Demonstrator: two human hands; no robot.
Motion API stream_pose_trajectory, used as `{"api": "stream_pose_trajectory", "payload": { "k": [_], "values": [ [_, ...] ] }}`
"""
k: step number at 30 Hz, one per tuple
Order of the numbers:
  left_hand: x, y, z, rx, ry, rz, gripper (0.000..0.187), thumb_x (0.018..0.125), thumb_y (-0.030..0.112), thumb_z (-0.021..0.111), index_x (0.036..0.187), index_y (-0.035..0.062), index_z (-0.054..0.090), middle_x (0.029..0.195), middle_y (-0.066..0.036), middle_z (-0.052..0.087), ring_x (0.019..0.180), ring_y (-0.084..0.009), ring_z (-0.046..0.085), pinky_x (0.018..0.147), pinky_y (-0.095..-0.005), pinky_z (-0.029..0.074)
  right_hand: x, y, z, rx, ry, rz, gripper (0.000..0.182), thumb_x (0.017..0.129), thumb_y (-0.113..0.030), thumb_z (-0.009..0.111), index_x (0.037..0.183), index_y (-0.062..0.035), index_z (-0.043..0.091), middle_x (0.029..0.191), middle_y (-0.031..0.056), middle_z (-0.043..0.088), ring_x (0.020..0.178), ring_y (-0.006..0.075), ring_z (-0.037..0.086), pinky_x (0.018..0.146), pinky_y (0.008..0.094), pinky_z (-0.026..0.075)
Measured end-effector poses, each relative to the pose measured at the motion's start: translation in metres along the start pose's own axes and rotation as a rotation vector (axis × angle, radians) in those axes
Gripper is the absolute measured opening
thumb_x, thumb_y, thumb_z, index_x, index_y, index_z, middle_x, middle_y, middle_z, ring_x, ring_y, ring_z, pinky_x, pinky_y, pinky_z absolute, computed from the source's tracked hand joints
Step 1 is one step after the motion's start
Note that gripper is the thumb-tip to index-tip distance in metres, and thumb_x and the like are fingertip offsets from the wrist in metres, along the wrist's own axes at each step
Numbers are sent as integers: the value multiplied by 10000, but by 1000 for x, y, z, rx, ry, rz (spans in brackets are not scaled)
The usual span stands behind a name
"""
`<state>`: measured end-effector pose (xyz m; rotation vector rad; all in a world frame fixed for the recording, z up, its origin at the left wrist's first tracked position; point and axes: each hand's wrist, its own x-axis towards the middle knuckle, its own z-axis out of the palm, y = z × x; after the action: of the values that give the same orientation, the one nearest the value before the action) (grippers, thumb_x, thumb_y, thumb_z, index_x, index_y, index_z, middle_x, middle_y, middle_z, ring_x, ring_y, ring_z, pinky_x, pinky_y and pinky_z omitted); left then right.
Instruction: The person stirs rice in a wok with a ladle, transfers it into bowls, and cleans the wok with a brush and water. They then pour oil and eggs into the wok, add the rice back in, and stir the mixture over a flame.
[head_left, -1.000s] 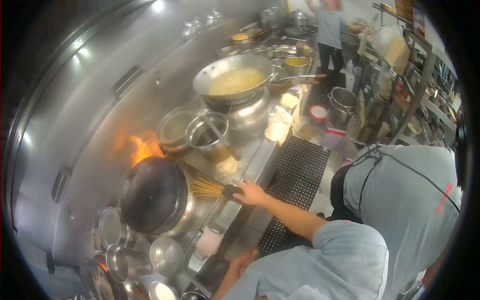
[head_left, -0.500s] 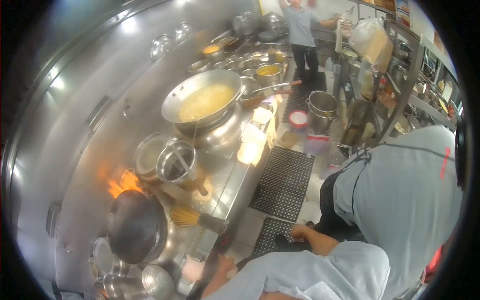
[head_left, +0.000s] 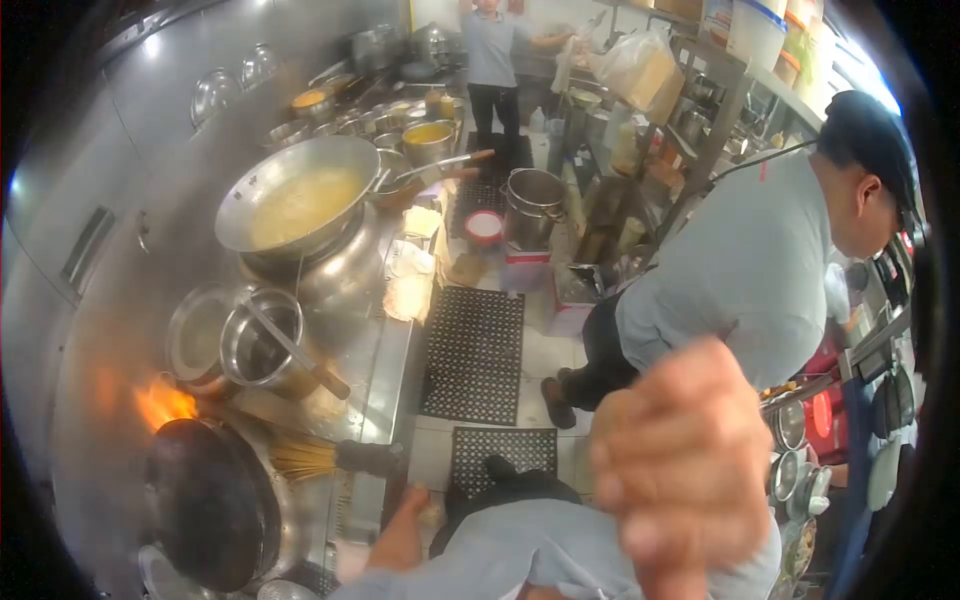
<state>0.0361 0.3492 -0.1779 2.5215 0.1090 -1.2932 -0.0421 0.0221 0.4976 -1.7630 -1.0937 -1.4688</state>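
My right hand (head_left: 682, 455) is raised close to the camera, slightly blurred, with its fingers curled in; nothing sticks out of it. Lower down, by the front edge of the steel stove counter, is my left hand (head_left: 412, 500). Its fingers look curled, with a small pale patch beside them that I cannot make out. On the stove to its left, a dark wok (head_left: 215, 505) stands tilted, with flame (head_left: 165, 402) behind it. A bamboo wok brush (head_left: 305, 460) with a dark handle lies between the wok and the counter edge.
A large wok of yellowish liquid (head_left: 305, 205) stands farther along, past a steel pot with a ladle (head_left: 262, 335). A co-worker (head_left: 735, 250) stands at right, facing away; another person (head_left: 490, 60) stands at the back. Rubber mats (head_left: 472, 355) cover the aisle floor.
My right hand has risen from near my body to in front of the camera. The view has swung right, showing more of the co-worker and the right-hand shelves. My left hand stays by the counter.
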Motion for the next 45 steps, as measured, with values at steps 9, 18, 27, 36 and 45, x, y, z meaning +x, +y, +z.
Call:
{"api": "stream_pose_trajectory", "payload": {
  "k": [9, 18, 27, 36, 45],
  "values": [
    [13, 9, -23, 468, 3, 480, 362, 767, 335, 598, 969, 53, 702, 1037, -162, 662, 1037, -311, 600, 886, -420, 471, 54, -40, 43, -183, -11, -29, 238, 873, -271, 611, 978, -63, 562, 755, 84, 569, 582, 164, 530, 507, 323, 430],
    [-57, -11, -5, 119, -119, 351, 383, 769, 339, 615, 1016, 50, 669, 1064, -163, 649, 1054, -313, 591, 900, -417, 464, 46, -45, 1, 503, -255, 175, 261, 888, -84, 588, 1132, -144, 660, 815, 62, 650, 533, 152, 505, 463, 273, 408],
    [-122, 12, -43, -34, 141, 218, 415, 772, 343, 633, 1063, 48, 636, 1091, -164, 636, 1071, -315, 582, 915, -414, 456, -304, 3, -49, 233, -75, 1844, 546, 932, -298, 541, 1383, -16, 420, 1128, 177, 632, 984, 296, 628, 899, 371, 467],
    [-150, 137, -55, -59, 206, 246, 454, 774, 346, 650, 1110, 45, 603, 1118, -165, 623, 1088, -317, 573, 929, -410, 449, -587, -128, -175, -10, -1063, 2205, 603, 905, -254, 548, 1443, -81, 338, 1221, 176, 594, 1062, 269, 598, 939, 358, 452],
    [-168, 162, -16, -59, 126, 268, 499, 777, 350, 668, 1157, 42, 570, 1145, -167, 610, 1105, -319, 564, 944, -407, 442, -386, 30, -128, 1217, -380, 1913, 876, 929, -224, 599, 1514, -251, -52, 1225, 195, 592, 943, 269, 655, 758, 342, 541]
  ]
}}
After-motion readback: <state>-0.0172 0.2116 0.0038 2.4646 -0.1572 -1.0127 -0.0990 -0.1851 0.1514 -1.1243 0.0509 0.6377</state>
